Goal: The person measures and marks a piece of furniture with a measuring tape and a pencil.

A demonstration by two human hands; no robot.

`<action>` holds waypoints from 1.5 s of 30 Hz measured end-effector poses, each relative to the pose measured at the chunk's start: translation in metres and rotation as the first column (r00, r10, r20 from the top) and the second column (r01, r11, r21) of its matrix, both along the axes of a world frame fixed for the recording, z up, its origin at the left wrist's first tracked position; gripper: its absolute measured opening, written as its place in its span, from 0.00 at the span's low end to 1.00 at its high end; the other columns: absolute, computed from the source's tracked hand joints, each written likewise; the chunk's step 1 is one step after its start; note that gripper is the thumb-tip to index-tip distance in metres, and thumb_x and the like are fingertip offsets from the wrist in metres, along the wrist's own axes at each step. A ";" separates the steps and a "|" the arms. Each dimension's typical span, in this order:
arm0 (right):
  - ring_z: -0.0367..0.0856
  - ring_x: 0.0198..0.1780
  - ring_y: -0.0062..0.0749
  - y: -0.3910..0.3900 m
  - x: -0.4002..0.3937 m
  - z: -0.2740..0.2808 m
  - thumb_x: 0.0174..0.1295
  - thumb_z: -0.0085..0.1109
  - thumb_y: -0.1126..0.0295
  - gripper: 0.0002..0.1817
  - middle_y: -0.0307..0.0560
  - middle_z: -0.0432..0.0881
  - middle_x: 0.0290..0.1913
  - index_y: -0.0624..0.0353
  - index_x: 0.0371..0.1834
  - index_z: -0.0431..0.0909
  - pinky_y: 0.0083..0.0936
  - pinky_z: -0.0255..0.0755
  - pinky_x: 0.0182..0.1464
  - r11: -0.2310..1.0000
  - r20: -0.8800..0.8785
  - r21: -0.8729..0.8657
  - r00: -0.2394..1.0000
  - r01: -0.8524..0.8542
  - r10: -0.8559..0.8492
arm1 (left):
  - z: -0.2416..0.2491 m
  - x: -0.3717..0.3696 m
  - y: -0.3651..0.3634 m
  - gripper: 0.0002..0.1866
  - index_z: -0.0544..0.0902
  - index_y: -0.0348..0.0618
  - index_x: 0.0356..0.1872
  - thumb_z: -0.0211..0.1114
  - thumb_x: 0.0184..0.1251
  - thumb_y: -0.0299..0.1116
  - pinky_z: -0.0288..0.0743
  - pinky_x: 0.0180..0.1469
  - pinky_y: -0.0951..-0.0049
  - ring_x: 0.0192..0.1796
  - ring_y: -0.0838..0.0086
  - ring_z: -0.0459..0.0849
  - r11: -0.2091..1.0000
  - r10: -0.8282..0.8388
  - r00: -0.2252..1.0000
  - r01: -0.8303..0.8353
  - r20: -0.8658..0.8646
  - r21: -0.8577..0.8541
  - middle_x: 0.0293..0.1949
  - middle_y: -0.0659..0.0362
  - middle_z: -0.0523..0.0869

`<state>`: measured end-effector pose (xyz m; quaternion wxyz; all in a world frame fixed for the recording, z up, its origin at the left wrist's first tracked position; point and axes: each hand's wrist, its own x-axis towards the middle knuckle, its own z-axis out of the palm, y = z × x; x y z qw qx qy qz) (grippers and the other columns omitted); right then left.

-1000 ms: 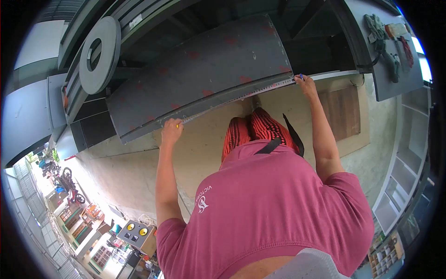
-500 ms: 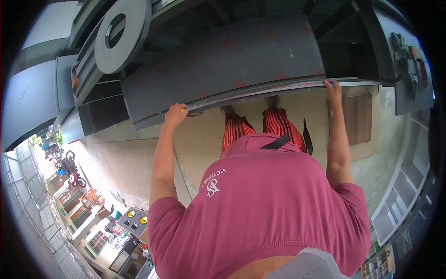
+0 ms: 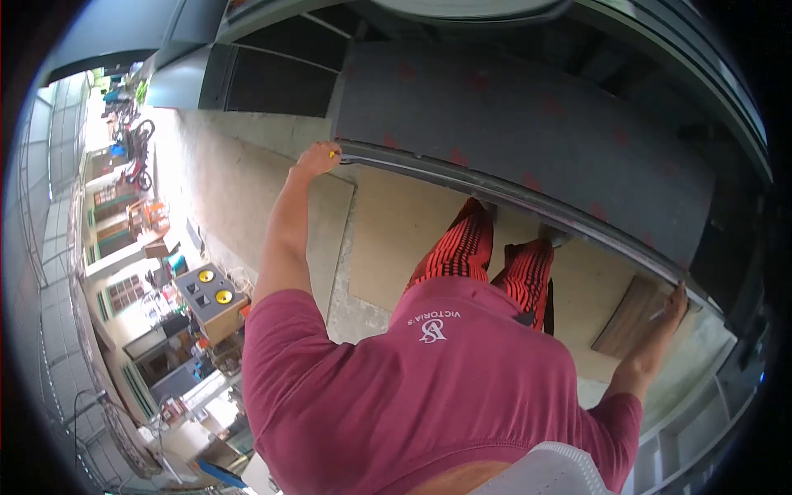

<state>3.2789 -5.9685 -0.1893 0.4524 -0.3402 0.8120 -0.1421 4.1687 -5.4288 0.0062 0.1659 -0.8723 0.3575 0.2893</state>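
My left hand [image 3: 318, 159] is closed at the left front corner of a large dark grey panel [image 3: 511, 124] with faint red marks. A yellow bit of a tape measure [image 3: 333, 154] shows between its fingers, beside a short black strap. From there a thin pale blade [image 3: 396, 162] runs along the panel's front edge. At the far right end of that edge, my right hand [image 3: 670, 307] has its fingertips on the rim. A slim whitish pen-like stick [image 3: 657, 314] shows against that hand.
A round pale disc [image 3: 478, 10] hangs over the panel's back side. Dark cabinet boxes [image 3: 285, 78] stand at the left. Below lie beige floor sheets [image 3: 396, 239] and a brown board [image 3: 627, 318]. Further left are a speaker box [image 3: 210, 289] and motorbikes [image 3: 136, 157].
The camera view has turned, so the panel edge now slopes down to the right. My left hand has moved to the panel's left corner; my right hand stays near the right end.
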 end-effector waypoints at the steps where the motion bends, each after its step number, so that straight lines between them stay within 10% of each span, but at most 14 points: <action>1: 0.62 0.11 0.18 0.006 0.022 0.011 0.58 0.56 0.55 0.19 0.38 0.71 0.15 0.52 0.49 0.74 0.19 0.55 0.10 1.000 -0.004 0.011 1.000 -0.018 0.018 | -0.004 0.019 0.013 0.15 0.79 0.52 0.44 0.53 0.56 0.41 0.69 0.54 0.58 0.54 0.57 0.72 0.999 0.019 1.000 -0.019 -0.008 0.034 0.47 0.49 0.77; 16: 0.68 0.34 0.21 -0.013 0.135 0.047 0.62 0.52 0.59 0.21 0.42 0.72 0.38 0.58 0.55 0.69 0.18 0.61 0.34 0.657 -0.287 0.050 0.619 -0.752 0.731 | -0.048 0.099 0.042 0.15 0.77 0.49 0.46 0.47 0.64 0.41 0.65 0.56 0.56 0.54 0.53 0.70 0.937 -0.242 0.952 0.279 -0.186 0.209 0.47 0.48 0.75; 27: 0.72 0.50 0.23 0.014 -0.004 0.057 0.64 0.49 0.62 0.23 0.45 0.72 0.55 0.62 0.59 0.66 0.17 0.66 0.51 0.338 -0.449 0.201 0.220 -0.920 0.866 | -0.049 0.107 0.029 0.18 0.74 0.43 0.47 0.44 0.67 0.43 0.65 0.53 0.57 0.50 0.55 0.72 0.850 -0.439 0.851 0.497 -0.288 0.175 0.43 0.47 0.77; 30: 0.70 0.40 0.23 0.008 0.004 0.053 0.60 0.50 0.54 0.22 0.42 0.72 0.43 0.59 0.49 0.70 0.19 0.65 0.41 0.714 -0.402 0.242 0.602 -0.657 0.690 | -0.063 0.118 0.047 0.17 0.74 0.38 0.39 0.44 0.66 0.42 0.65 0.51 0.55 0.47 0.49 0.72 0.870 -0.453 0.848 0.488 -0.274 0.070 0.40 0.45 0.78; 34: 0.59 0.17 0.21 0.019 0.027 0.057 0.53 0.55 0.41 0.23 0.34 0.65 0.17 0.52 0.24 0.73 0.23 0.54 0.17 0.996 -0.174 0.090 0.984 -0.026 0.042 | -0.060 0.115 0.049 0.17 0.75 0.36 0.39 0.45 0.66 0.40 0.65 0.48 0.54 0.44 0.50 0.74 0.872 -0.445 0.857 0.481 -0.260 0.095 0.39 0.43 0.77; 42: 0.66 0.18 0.24 0.044 0.068 0.072 0.55 0.57 0.51 0.19 0.38 0.70 0.19 0.57 0.32 0.76 0.26 0.59 0.17 0.984 -0.060 -0.171 0.997 0.042 -0.053 | -0.051 0.119 0.063 0.14 0.76 0.38 0.38 0.47 0.65 0.36 0.68 0.46 0.56 0.43 0.53 0.75 0.739 -0.639 0.740 0.666 -0.210 0.102 0.38 0.47 0.78; 45: 0.75 0.28 0.30 0.058 0.081 0.071 0.56 0.56 0.51 0.22 0.45 0.77 0.28 0.62 0.40 0.77 0.28 0.68 0.26 0.947 -0.223 -0.313 0.975 -0.069 -0.003 | -0.010 0.106 0.069 0.15 0.76 0.40 0.42 0.47 0.65 0.38 0.67 0.47 0.56 0.45 0.53 0.75 0.871 -0.451 0.868 0.479 -0.208 0.111 0.40 0.47 0.79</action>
